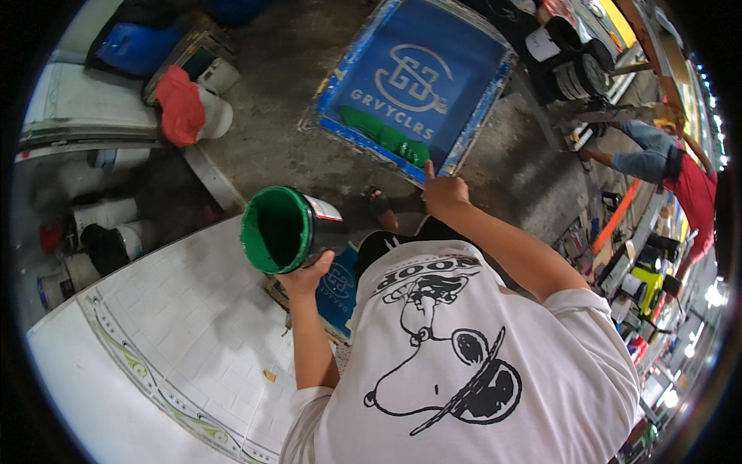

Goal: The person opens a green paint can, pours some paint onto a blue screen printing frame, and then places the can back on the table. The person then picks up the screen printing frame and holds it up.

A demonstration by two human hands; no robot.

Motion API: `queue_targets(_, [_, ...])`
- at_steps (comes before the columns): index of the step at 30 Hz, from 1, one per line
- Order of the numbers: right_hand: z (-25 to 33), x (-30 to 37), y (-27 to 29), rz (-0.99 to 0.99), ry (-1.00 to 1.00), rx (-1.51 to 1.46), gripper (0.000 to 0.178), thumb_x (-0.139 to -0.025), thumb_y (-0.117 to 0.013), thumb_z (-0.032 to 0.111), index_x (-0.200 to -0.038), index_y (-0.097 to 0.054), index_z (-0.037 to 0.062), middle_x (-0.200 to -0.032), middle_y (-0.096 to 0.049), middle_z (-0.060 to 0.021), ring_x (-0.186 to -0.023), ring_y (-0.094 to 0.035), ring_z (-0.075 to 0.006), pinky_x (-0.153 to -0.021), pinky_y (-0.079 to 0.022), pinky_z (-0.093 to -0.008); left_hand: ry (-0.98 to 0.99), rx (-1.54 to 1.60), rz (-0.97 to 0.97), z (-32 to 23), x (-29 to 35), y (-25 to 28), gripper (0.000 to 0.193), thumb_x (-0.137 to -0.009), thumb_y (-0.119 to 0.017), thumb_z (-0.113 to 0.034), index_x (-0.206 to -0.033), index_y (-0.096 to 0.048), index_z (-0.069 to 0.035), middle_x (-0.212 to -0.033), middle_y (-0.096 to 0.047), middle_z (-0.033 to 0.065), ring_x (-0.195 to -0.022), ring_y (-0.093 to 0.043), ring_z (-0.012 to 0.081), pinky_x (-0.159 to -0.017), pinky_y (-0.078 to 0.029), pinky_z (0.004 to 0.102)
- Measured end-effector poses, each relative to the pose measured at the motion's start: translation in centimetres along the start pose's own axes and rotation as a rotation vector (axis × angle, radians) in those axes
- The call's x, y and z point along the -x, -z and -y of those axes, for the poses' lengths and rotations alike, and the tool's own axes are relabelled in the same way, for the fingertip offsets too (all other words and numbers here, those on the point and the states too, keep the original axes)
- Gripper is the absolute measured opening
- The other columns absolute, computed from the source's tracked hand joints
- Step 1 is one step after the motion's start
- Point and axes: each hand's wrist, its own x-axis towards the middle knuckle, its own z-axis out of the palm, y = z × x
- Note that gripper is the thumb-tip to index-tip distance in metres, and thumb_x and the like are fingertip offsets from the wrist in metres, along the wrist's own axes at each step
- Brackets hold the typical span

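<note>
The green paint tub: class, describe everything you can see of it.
The paint tub is a round, plastic-looking container, tipped on its side with its open mouth facing left. Its inside is coated in green paint; its outer wall is dark with a white label. The left hand holds it from below, raised above the white tiled surface. No lid is visible.

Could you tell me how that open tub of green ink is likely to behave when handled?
The ink tub is round-walled and held tilted in the left hand, so set on its side it would probably roll. It is open and coated green inside, so it may drip or smear. One hand carries it, so it seems fairly light.
</note>
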Motion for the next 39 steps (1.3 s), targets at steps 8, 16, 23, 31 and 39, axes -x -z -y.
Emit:
queue_targets(8, [-0.6,4.2,1.0,-0.106,0.195,-0.24,0.074,-0.087,-0.059,0.01,-0.157,-0.032,0.0107,-0.09,-0.072,-0.0102,-0.081,-0.071,-0.0231,-0.067,-0.055,-0.0336,0.144,0.034,-0.027,-0.2,0.8,-0.9,0.103,-0.063,-0.094,-0.032,-0.143,-0.039,0.001,-0.137,-0.053,0.0136,-0.12,-0.057,0.0259,-0.102,-0.05,0.0374])
queue_targets(16, [-14.1,13.2,-2.0,0.016,0.8,-2.238,0.053,-0.095,-0.047,-0.001,-0.145,-0.055,0.0141,-0.07,-0.045,0.0007,-0.059,-0.035,-0.0101,-0.054,-0.033,-0.0236,0.156,0.033,0.149,-5.0,0.0,-7.6,0.097,-0.063,-0.094,-0.03,-0.139,-0.045,0.004,-0.133,-0.056,0.0128,-0.119,-0.056,0.024,-0.103,-0.048,0.0377])
queue_targets(23, [-26.2,22.1,-14.4,-0.17,0.952,-2.636,0.048,-0.095,-0.058,0.01,-0.142,-0.055,0.0067,-0.076,-0.047,0.0002,-0.067,-0.04,-0.012,-0.058,-0.032,-0.0275,-0.073,0.08,0.545,-7.4,3.0,-22.2,0.079,-0.068,-0.092,-0.029,-0.129,-0.055,0.005,-0.126,-0.06,0.0121,-0.113,-0.059,0.0237,-0.1,-0.049,0.0388])
queue_targets(31, [-32.4,32.1,-35.3,-0.856,0.149,-2.658,0.06,-0.098,-0.058,0.021,-0.152,-0.039,0.0042,-0.08,-0.056,0.0005,-0.066,-0.049,-0.0068,-0.059,-0.042,-0.0234,-0.106,0.197,0.996,-11.9,16.5,-43.7,0.084,-0.072,-0.09,-0.033,-0.133,-0.048,0.008,-0.127,-0.059,0.0139,-0.109,-0.061,0.0238,-0.097,-0.05,0.0373])
queue_targets(39, [-31.7,39.3,-49.9,-1.372,-0.843,-2.631,0.053,-0.096,-0.063,0.022,-0.143,-0.049,0.0016,-0.082,-0.059,-0.0006,-0.064,-0.052,-0.0071,-0.055,-0.043,-0.0226,-0.387,0.1,1.483,-17.8,27.7,-59.4,0.08,-0.077,-0.084,-0.054,-0.119,-0.058,0.008,-0.117,-0.063,0.01,-0.102,-0.061,0.0211,-0.09,-0.05,0.0345])
